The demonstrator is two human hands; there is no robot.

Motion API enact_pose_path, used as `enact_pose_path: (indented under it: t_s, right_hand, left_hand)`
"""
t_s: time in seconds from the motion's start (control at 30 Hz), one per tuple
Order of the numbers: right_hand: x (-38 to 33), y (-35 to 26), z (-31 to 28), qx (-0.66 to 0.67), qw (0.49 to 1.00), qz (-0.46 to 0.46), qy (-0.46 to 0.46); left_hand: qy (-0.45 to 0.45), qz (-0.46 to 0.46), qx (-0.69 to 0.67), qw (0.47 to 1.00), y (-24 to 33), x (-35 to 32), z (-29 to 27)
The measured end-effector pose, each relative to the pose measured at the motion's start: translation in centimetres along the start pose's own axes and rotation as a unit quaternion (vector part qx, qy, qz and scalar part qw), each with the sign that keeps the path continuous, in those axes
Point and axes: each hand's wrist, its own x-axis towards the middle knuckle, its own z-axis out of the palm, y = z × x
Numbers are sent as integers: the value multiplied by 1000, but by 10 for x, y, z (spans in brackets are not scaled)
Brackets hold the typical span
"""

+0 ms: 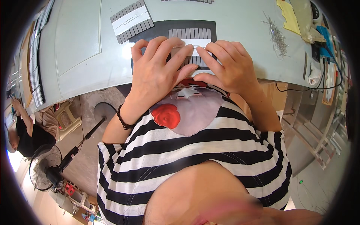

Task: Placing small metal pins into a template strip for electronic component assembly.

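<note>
Pressing down on one strip assembly (192,42), both my hands sit at twelve o'clock of the view, on the near edge of the pale table (78,48). I count two hands: the left hand (157,71) with fingers curled, fingertips (179,42) on the white band of the assembly, thumb tucked toward the near edge; the right hand (228,67) likewise bent, fingertips meeting the left ones at the middle of the band. Neither is closed around anything; both press flat with bent fingers. The assembly is a white band between two rows of small grey tiles; the far row shows about eight tiles, the near row is mostly hidden under my fingers. It lies on one dark mat (157,30).

A second such assembly (132,20) lies at eleven o'clock, tilted, well apart from my hands. A third (189,1) barely shows at the top rim. One heap of thin metal pins (276,35) lies at one o'clock. One yellow sheet (288,15) is beyond it.

One black bracelet (123,119) circles my left wrist. At eight o'clock, one other person (26,135) in black is on the floor, with one fan (45,170) just below them
</note>
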Motion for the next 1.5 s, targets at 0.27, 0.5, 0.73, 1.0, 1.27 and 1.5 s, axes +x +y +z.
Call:
enact_pose_path:
  t_s: [0.27,0.5,0.73,1.0,1.27,1.5]
  right_hand:
    - [1,-4,-1,6,1000,-3,8]
    - [7,0,1,19,1000,-6,18]
    - [9,3,-9,44,999,2,31]
    - [-46,183,-126,-218,875,316,296]
    - [-88,290,-204,-135,808,574,-10]
    - [-91,296,-205,-19,802,596,35]
  left_hand:
    - [-8,4,-3,1000,1,-3,-2]
    - [-14,4,0,1000,-3,-2,-1]
    - [-27,16,3,1000,1,4,-7]
    - [-32,21,15,999,5,-1,-9]
    - [-25,31,12,999,5,3,-8]
    - [-31,33,16,999,6,4,-7]
